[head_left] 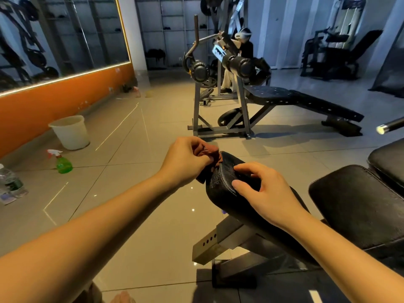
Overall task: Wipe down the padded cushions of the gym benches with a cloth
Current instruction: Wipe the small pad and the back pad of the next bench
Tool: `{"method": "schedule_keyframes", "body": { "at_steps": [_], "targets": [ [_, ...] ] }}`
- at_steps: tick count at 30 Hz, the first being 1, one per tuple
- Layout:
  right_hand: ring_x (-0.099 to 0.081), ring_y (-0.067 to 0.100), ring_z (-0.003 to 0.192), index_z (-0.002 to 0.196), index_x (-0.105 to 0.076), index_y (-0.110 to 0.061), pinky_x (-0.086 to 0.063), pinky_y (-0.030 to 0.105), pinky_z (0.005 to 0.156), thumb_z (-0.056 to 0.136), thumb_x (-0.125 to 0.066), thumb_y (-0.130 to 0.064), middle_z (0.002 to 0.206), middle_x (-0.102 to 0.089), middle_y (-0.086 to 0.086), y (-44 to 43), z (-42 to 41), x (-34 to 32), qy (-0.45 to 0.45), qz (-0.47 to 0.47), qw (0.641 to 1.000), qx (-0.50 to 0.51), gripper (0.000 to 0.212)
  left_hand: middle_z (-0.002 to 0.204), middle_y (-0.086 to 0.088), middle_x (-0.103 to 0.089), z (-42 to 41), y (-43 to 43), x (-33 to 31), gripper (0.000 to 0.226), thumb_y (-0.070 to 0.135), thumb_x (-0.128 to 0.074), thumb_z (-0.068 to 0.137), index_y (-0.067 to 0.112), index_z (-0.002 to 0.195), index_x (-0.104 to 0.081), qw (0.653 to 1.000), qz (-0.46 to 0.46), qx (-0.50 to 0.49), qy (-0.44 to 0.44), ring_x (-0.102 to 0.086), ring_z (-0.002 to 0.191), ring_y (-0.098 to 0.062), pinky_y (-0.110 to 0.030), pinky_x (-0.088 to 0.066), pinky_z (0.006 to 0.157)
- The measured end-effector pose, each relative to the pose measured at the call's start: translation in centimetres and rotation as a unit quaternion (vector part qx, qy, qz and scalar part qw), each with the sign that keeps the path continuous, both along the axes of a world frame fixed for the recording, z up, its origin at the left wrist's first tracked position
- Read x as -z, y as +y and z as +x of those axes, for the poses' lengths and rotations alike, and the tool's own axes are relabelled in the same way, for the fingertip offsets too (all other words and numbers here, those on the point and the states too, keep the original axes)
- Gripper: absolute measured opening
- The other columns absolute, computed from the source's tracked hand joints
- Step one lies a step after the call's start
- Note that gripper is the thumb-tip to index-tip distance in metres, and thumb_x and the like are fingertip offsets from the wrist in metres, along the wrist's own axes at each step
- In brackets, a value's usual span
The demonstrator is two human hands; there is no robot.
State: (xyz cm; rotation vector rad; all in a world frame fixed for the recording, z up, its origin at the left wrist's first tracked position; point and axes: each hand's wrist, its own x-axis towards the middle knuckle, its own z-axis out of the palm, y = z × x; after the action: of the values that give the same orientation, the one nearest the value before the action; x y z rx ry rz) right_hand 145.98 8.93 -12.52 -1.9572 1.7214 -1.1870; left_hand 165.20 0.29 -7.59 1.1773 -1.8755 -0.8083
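A black padded seat cushion (220, 186) tilts up at the near end of a gym bench in the middle of the view. My left hand (185, 162) grips a bunched reddish-brown cloth (211, 153) against the cushion's far left edge. My right hand (262, 191) holds the cushion's top, thumb and fingers curled over its stitched rim. A second, larger black pad (354, 206) of the same bench lies to the right.
A grey steel bench frame (220, 241) sits under the cushion. On the tiled floor at left stand a green spray bottle (62, 162), a white bucket (71, 132) and a water bottle (11, 182). Another bench (301, 101) and a person stand behind.
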Motion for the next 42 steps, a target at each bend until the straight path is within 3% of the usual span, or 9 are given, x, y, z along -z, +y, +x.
{"method": "schedule_keyframes", "body": {
  "at_steps": [5,10,13,19,24,29,36,38,42],
  "targets": [
    [-0.057,-0.005,0.109,0.131,-0.064,-0.031,-0.048,0.018,0.094,0.091,-0.067,-0.044,0.121,-0.064,-0.020,0.1,0.1,0.1,0.013,0.001,1.000,-0.004,0.041,0.095,0.020,-0.065,1.9,4.4,1.3,0.040,0.006,-0.072,0.089,0.044,0.094,-0.062,0.994,-0.052,0.074,-0.057,-0.067,0.087,0.001,-0.019,-0.058,0.072],
    [-0.057,-0.003,0.113,0.132,-0.064,-0.033,-0.052,0.029,0.099,0.091,-0.066,-0.047,0.124,-0.063,-0.022,0.3,-0.1,0.1,0.012,0.000,1.000,-0.002,0.044,0.092,0.013,-0.065,1.1,1.9,0.7,0.030,0.005,-0.072,0.090,0.032,0.096,-0.062,0.998,-0.050,0.027,-0.040,-0.070,0.083,-0.011,-0.019,-0.058,0.062],
    [-0.055,-0.007,0.116,0.133,-0.063,-0.035,-0.050,0.026,0.101,0.091,-0.065,-0.048,0.127,-0.060,-0.027,0.6,-0.3,0.5,0.011,0.002,1.000,-0.009,0.044,0.093,0.017,-0.063,0.7,2.5,0.9,0.037,0.003,-0.070,0.090,0.038,0.094,-0.061,0.997,-0.054,0.041,-0.039,-0.067,0.084,-0.011,-0.019,-0.055,0.064],
    [-0.053,-0.012,0.114,0.128,-0.067,-0.032,-0.045,0.016,0.096,0.089,-0.066,-0.046,0.127,-0.062,-0.025,0.3,-0.1,0.8,-0.001,-0.013,1.000,-0.001,0.041,0.105,0.012,-0.067,1.7,3.9,1.4,0.032,0.010,-0.071,0.091,0.028,0.116,-0.065,0.994,-0.073,0.054,-0.055,-0.068,0.088,-0.011,-0.025,-0.060,0.069],
    [-0.052,-0.013,0.116,0.130,-0.066,-0.032,-0.043,0.014,0.098,0.090,-0.064,-0.048,0.130,-0.060,-0.026,0.5,-0.3,0.9,0.004,-0.008,1.000,-0.010,0.043,0.113,0.007,-0.069,0.9,1.9,0.2,0.031,0.011,-0.069,0.092,0.029,0.117,-0.067,0.995,-0.066,0.046,-0.053,-0.066,0.107,-0.014,-0.037,-0.061,0.089],
    [-0.052,-0.013,0.114,0.130,-0.066,-0.031,-0.043,0.015,0.098,0.091,-0.065,-0.046,0.131,-0.061,-0.023,0.5,-0.1,1.1,-0.001,-0.009,1.000,-0.004,0.042,0.104,0.009,-0.067,2.2,4.2,0.3,0.027,0.007,-0.067,0.093,0.027,0.111,-0.069,0.987,-0.046,0.116,-0.099,-0.072,0.081,-0.014,-0.031,-0.063,0.059],
    [-0.052,-0.013,0.115,0.133,-0.064,-0.032,-0.046,0.020,0.102,0.088,-0.067,-0.049,0.135,-0.059,-0.024,0.8,-0.1,0.9,0.013,-0.007,1.000,-0.015,0.048,0.099,0.009,-0.069,1.5,3.1,0.2,0.027,0.005,-0.069,0.092,0.028,0.106,-0.067,0.994,-0.062,0.043,-0.084,-0.069,0.074,-0.008,-0.021,-0.058,0.057],
    [-0.052,-0.007,0.122,0.136,-0.062,-0.031,-0.046,0.024,0.106,0.089,-0.066,-0.049,0.138,-0.057,-0.022,0.9,0.0,1.2,0.019,-0.015,1.000,-0.017,0.051,0.097,0.017,-0.066,1.8,4.2,0.5,0.032,0.002,-0.068,0.091,0.032,0.102,-0.068,0.992,-0.053,0.071,-0.086,-0.067,0.077,-0.005,-0.018,-0.055,0.058],
    [-0.052,-0.002,0.126,0.135,-0.062,-0.029,-0.045,0.029,0.108,0.089,-0.068,-0.047,0.140,-0.057,-0.020,0.9,0.1,1.2,0.022,-0.024,0.999,-0.010,0.050,0.097,0.010,-0.069,2.6,6.4,0.8,0.026,0.005,-0.067,0.093,0.026,0.107,-0.072,0.986,-0.020,0.133,-0.103,-0.070,0.077,-0.009,-0.018,-0.053,0.059]
  ]
}}
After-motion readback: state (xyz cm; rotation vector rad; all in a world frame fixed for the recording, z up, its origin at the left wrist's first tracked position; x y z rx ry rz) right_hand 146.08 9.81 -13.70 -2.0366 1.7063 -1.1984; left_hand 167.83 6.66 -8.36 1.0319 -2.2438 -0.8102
